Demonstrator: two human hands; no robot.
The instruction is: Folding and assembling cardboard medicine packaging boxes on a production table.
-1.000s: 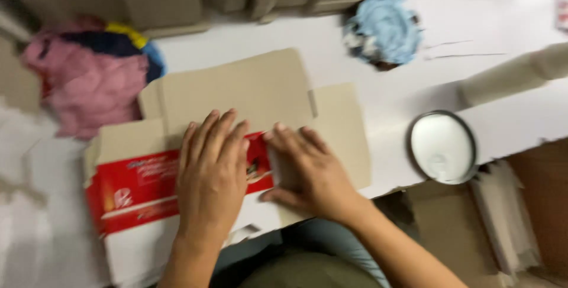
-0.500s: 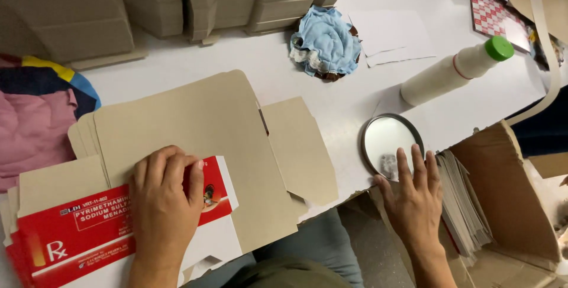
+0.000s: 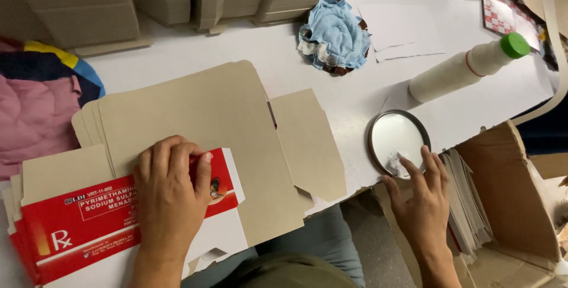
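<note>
Your left hand (image 3: 171,196) lies flat, palm down and fingers spread, on the red-and-white printed carton blank (image 3: 100,223), grasping nothing; the pressure pins the blank and the stack of plain unfolded cartons (image 3: 201,122) beneath it so they do not slide on the white surface (image 3: 236,51). The stack sits at the near edge, directly before you, overhanging your lap. Your right hand (image 3: 423,202) is open, fingertips dipped into the shallow round tin (image 3: 397,141) at the surface edge, touching a whitish smear in it; it grips nothing. The tin sits just beside the blanks, within easy reach. A white bottle with green cap (image 3: 467,66) lies tipped behind the tin, and a crumpled blue cloth (image 3: 334,33) sits further back. A cardboard box of flat sheets (image 3: 467,205) stands below your right hand.
</note>
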